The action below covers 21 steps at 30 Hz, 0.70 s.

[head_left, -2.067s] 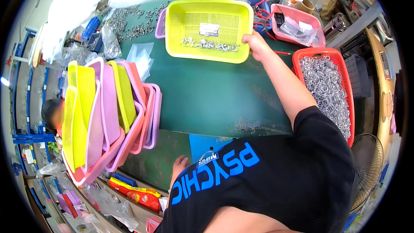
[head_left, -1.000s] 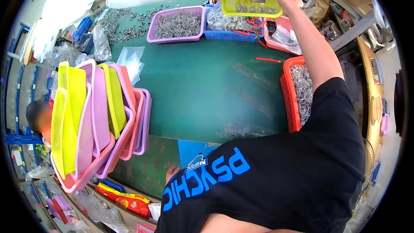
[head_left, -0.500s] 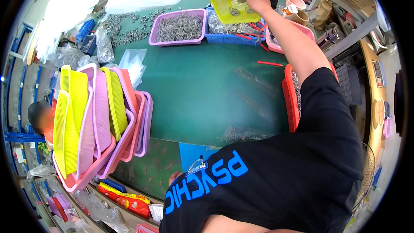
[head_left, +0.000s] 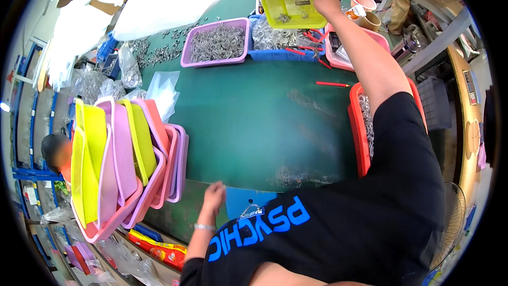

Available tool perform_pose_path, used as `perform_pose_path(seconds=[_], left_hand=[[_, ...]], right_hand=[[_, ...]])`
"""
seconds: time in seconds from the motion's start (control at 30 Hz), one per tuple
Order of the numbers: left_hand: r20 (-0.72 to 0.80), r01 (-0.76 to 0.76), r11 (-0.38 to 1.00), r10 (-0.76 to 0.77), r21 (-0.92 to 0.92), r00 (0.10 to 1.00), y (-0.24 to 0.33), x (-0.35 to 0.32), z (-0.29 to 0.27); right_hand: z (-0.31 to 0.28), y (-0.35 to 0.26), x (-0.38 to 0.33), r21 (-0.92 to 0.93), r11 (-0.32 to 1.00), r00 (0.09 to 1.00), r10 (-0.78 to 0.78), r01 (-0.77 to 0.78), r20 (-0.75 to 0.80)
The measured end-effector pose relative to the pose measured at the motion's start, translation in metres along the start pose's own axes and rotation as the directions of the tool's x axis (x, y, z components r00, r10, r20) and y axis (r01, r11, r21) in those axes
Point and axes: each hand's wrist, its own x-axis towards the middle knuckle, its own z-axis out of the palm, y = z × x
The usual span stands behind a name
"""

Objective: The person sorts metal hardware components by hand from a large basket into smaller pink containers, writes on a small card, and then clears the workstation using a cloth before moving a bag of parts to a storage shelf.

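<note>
At the far side of the table, my right hand grips the right rim of a yellow-green plastic basket. A few small metal pieces lie in the basket, which is tilted above a blue tray of clear bags and red-handled pliers. Left of that tray stands a lilac basket heaped with metal rings or clips. My left hand hovers by the near table edge, fingers loosely curled, with nothing visible in it. A blue sheet lies beside it.
Stacked yellow, lilac and pink baskets lean at the left. A red basket of metal parts sits under my right arm. A red pen-like stick lies on the green tabletop. Loose metal pieces and white sheeting cover the far left.
My left hand has come up into view at the near table edge. My right hand still holds the yellow-green basket, which now shows more of its inside.
</note>
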Motion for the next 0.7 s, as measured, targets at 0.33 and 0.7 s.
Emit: perform_pose_path(seconds=[0.33, 0.7], left_hand=[[0.048, -0.505, 0.863, 0.504, -0.004, 0.862, 0.369, 0.182, 0.098], [0.055, -0.089, 0.96, 0.078, 0.264, 0.995, 0.448, 0.286, 0.183]], right_hand=[[-0.03, 0.007, -0.007, 0.336, 0.937, 0.996, 0.075, -0.09, 0.056], [-0.062, 0.028, -0.017, 0.429, 0.903, 0.999, 0.023, -0.033, 0.029]])
